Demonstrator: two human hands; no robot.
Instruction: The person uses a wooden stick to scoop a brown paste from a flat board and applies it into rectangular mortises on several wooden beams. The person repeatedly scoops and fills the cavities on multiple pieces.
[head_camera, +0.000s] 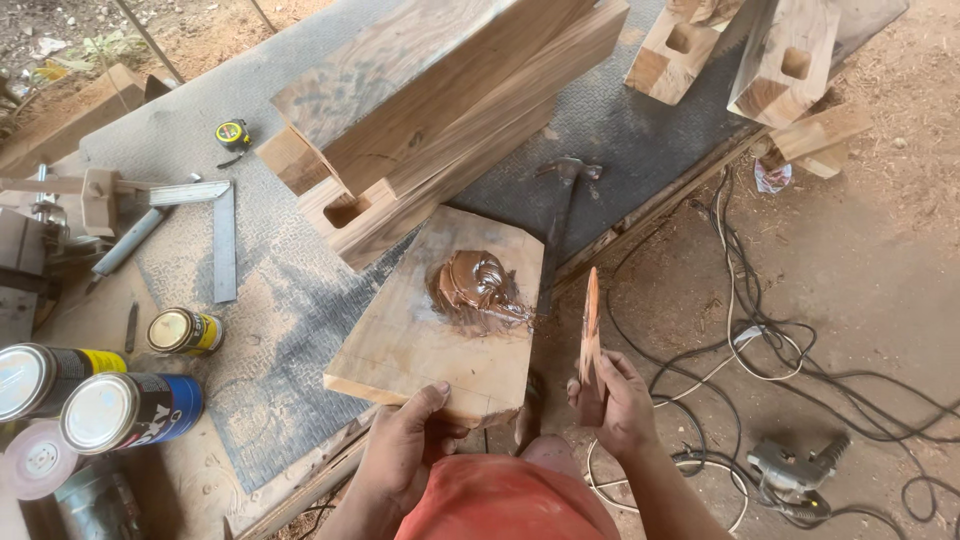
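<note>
While the left hand (405, 450) clamps thumb and fingers on the near edge of a wooden board (440, 325), the right hand (612, 400) pinches a thin wooden spatula (590, 325) upright just beside it. One mound of brown putty (478, 285) sits on the board beyond the left grip. Past it: one hammer (555, 235), stacked timbers (450, 110). Well left of the grip: three lidded cans (120, 385), contents unseen; one steel square (215, 225); one tape measure (232, 134).

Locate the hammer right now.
In the head view, the hammer lies right of centre on the grey mat, alongside the right edge of the wooden board carrying brown putty, its head near the stacked timber beams.
</note>
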